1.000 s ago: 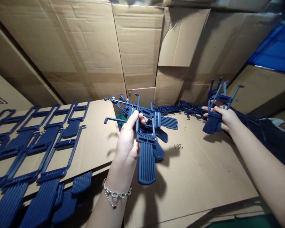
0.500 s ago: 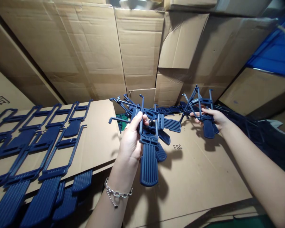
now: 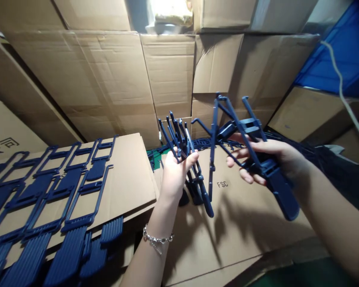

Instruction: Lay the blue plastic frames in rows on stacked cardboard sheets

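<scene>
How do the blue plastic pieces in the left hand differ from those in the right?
The left hand holds a tight stack, seen edge-on; the right hand holds fewer pieces, splayed apart. The stack stands steeply; the pieces lean further over, flat end down to the right. Both are the same dark blue plastic.

"FSC" in dark print on the flat cardboard sheet [image 3: 242,227], cut-off characters on left box [image 3: 6,131]
</scene>
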A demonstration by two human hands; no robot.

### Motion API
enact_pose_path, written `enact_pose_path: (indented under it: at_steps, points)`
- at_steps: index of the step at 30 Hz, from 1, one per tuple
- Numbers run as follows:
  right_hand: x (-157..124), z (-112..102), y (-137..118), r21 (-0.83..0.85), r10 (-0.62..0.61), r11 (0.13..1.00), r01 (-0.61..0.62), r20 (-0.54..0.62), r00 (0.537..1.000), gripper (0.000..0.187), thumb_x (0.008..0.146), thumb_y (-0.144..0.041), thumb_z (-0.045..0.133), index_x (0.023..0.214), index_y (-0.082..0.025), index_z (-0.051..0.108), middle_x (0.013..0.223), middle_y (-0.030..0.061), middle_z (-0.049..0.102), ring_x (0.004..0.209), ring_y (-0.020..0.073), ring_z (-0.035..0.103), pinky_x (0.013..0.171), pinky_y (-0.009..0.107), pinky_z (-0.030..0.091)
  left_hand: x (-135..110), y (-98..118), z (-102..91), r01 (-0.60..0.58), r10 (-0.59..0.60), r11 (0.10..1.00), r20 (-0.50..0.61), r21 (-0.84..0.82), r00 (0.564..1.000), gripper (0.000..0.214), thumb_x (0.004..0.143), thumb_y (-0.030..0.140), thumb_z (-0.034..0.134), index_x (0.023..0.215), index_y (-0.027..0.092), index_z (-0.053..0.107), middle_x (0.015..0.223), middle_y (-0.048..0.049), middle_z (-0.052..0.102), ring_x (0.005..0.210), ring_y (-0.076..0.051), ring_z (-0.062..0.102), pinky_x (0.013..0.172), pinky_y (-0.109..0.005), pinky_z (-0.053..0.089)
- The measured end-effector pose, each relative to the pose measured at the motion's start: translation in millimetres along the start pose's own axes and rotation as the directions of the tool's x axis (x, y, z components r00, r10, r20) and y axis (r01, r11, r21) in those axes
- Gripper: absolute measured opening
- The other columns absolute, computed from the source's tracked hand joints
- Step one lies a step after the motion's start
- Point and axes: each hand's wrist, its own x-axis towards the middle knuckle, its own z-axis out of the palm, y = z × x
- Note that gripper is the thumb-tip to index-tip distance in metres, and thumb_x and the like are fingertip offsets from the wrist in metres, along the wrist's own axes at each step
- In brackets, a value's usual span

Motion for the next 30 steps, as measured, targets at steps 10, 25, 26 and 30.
enact_pose_path:
  at_steps: [10, 25, 26, 30]
  points:
    - [18, 27, 15, 0.011, 0.119, 0.993, -0.120, 0.056, 0.991, 0.039, 0.083, -0.042, 0.047, 0.104, -0.012, 0.060, 0.067, 0.0098, 0.062, 0.056, 0.0191, 0.058, 0.042, 0.024, 0.045, -15, 1, 21.3, 0.255, -0.195, 0.899, 0.198, -0.357, 0.961, 0.014, 0.074, 0.026, 0.066, 0.068, 0.014, 0.062, 0.058, 0.0004, 0.060, 0.057, -0.014, 0.061, 0.056, -0.023, 0.049]
    - [14, 45, 24, -0.086, 0.035, 0.995, -0.053, -0.199, 0.979, 0.059, 0.075, -0.022, 0.048, 0.131, -0.020, 0.033, 0.060, 0.0020, 0.059, 0.055, 0.0225, 0.061, 0.045, 0.032, 0.051, -10, -5, 18.4, 0.236, -0.193, 0.919, 0.162, -0.315, 0.968, 0.018, 0.072, 0.027, 0.067, 0.084, 0.014, 0.066, 0.079, -0.0053, 0.069, 0.067, -0.018, 0.065, 0.063, -0.027, 0.052]
    - [16, 46, 24, -0.106, 0.035, 0.993, -0.058, -0.210, 0.977, 0.058, 0.074, -0.022, 0.049, 0.130, -0.021, 0.035, 0.060, 0.0016, 0.058, 0.055, 0.0232, 0.061, 0.044, 0.033, 0.050, -10, -6, 20.0, 0.260, -0.214, 0.918, 0.178, -0.300, 0.960, 0.019, 0.073, 0.028, 0.067, 0.085, 0.013, 0.067, 0.077, -0.0058, 0.069, 0.065, -0.018, 0.064, 0.061, -0.028, 0.052]
    - [23, 48, 27, -0.205, -0.012, 0.978, -0.034, -0.216, 0.976, 0.055, 0.069, -0.018, 0.052, 0.122, -0.024, 0.042, 0.069, 0.0007, 0.059, 0.054, 0.0207, 0.059, 0.047, 0.036, 0.051, -9, -13, 21.3, 0.236, -0.207, 0.944, 0.145, -0.230, 0.968, 0.024, 0.069, 0.029, 0.070, 0.086, 0.013, 0.068, 0.081, -0.0057, 0.069, 0.068, -0.018, 0.064, 0.064, -0.027, 0.052]
